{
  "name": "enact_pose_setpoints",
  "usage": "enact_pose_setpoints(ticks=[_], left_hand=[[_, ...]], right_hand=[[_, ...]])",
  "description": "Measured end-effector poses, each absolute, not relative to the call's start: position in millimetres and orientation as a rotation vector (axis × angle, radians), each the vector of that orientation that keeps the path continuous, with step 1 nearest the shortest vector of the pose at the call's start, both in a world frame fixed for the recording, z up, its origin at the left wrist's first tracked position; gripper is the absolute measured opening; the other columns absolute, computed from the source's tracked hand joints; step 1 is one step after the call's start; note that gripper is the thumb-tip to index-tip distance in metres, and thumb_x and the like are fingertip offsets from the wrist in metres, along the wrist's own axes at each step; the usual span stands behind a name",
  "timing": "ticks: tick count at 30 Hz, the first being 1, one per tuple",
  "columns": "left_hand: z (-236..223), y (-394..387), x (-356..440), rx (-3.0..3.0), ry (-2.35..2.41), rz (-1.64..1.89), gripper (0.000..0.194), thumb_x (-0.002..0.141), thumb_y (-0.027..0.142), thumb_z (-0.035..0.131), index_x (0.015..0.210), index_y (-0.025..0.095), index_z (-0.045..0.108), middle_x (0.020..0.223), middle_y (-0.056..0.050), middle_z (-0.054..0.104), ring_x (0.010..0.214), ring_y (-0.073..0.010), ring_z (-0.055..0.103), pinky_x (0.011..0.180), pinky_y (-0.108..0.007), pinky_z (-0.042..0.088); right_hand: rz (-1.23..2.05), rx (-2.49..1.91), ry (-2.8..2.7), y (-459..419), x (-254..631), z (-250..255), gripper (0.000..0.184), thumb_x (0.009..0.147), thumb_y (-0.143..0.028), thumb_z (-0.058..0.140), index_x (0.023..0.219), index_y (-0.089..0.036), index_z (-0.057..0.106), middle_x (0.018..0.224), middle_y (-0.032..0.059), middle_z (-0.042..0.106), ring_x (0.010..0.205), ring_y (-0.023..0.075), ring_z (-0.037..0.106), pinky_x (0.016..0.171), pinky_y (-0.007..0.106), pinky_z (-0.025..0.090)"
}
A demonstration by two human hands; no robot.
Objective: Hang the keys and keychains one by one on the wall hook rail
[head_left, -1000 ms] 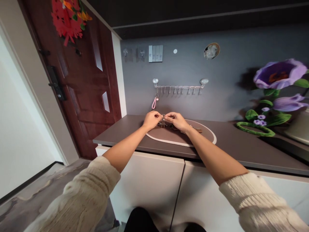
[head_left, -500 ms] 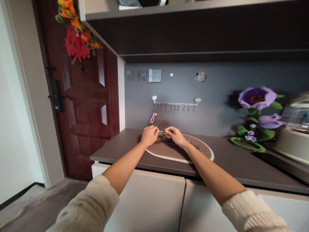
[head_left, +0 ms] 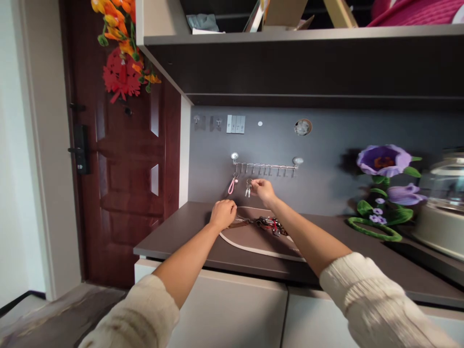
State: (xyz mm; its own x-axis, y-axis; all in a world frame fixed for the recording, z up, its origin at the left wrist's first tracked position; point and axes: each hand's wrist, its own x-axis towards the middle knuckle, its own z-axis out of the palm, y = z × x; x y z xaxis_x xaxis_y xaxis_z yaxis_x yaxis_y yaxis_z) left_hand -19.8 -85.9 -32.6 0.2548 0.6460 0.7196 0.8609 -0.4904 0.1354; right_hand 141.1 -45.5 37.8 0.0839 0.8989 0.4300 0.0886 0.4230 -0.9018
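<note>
My right hand (head_left: 264,190) pinches a ring of keys (head_left: 248,188) just below the wall hook rail (head_left: 266,166). Small silver keys dangle from the ring, in front of the grey back panel. Lower and to the left, my left hand (head_left: 224,213) rests with curled fingers at the left part of the brown mat (head_left: 250,241); whatever its fingers hold, if anything, is hidden. On the mat between my arms lies a jumbled bunch of keys (head_left: 270,224) with red bits. A brown strap-like piece (head_left: 239,223) lies close to my left hand.
A pink loop keychain (head_left: 232,185) hangs at the rail's left end. Purple fabric flowers (head_left: 384,162) and a clear-domed appliance (head_left: 449,193) stand on the right of the counter (head_left: 170,229). Overhead juts a shelf (head_left: 290,63); a dark red door (head_left: 123,193) is at left.
My right hand has risen from the mat towards the rail, carrying the ring of keys. My left hand stays low at the mat. The view has tilted slightly upward.
</note>
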Motion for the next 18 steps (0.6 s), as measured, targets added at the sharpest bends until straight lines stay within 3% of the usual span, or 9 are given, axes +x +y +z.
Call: enact_pose_setpoints(ticks=[8,18], left_hand=[[-32,-81,-21,-2.223,-1.425,-1.062,0.025,0.084,0.023,0.037,0.076,0.019,0.061,0.081,-0.006,0.065,0.078,-0.0171,0.058,0.075,-0.03,0.04],[-33,-79,-20,-2.194,-1.47,-1.028,0.026,0.084,0.023,0.037,0.076,0.018,0.061,0.082,-0.005,0.065,0.08,-0.0165,0.058,0.075,-0.03,0.039]], right_hand=[[0.762,-0.984,-1.212,-16,114,61,0.011,0.077,-0.013,0.046,0.067,-0.015,0.051,0.059,0.0003,0.055,0.05,0.0076,0.053,0.056,0.024,0.05],[0.657,-1.055,-1.119,25,102,68,0.009,0.075,-0.01,0.049,0.067,-0.012,0.054,0.056,-0.0002,0.054,0.049,0.0078,0.055,0.051,0.022,0.052]])
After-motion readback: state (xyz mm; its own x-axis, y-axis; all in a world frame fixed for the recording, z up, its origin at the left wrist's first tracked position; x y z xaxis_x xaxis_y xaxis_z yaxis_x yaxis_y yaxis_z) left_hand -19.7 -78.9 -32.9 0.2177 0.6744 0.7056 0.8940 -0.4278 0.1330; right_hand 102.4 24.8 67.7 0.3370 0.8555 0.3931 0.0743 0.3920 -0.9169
